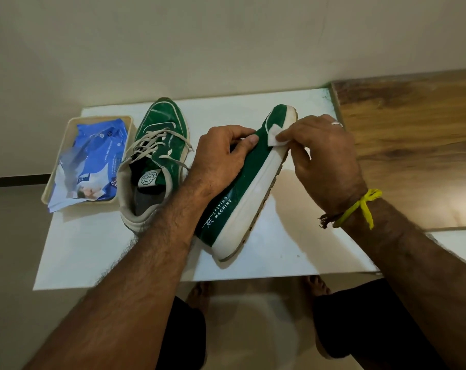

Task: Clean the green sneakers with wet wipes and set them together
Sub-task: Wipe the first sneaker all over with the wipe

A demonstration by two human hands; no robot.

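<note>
**Spotter:** Where's the shoe you're working on?

**Me:** Tipped on its side over the white bench (74, 252), toe pointing away from me, sole facing right. My left hand (221, 153) grips the tilted sneaker (242, 180) across the green upper, fingers curled over the top and thumb lying along the side panel. My right hand (322, 156) pinches a small folded wet wipe (273, 136) and presses it to the white trim near the toe

**Spotter:** How does it handle?

**Me:** I'd judge it light enough for one hand. The cloth upper looks soft and will give under a squeeze, so I hold it mid-body, where it seems firmest. The rubber sole wall looks stiff, a good surface to scrub against, though a wet one may turn slippery

**Spotter:** And the wipe?

**Me:** Thin and limp. It only works bunched under the fingertips, and it could tear on the rough sole edge

**Spotter:** The other one?

**Me:** The second sneaker (157, 156) stands upright just left of my left wrist, laces loose, beside the cream tray (74, 124) holding the blue wipes pack (93, 156). For pairing later I'd take it by the heel collar, which looks padded but firm
</note>
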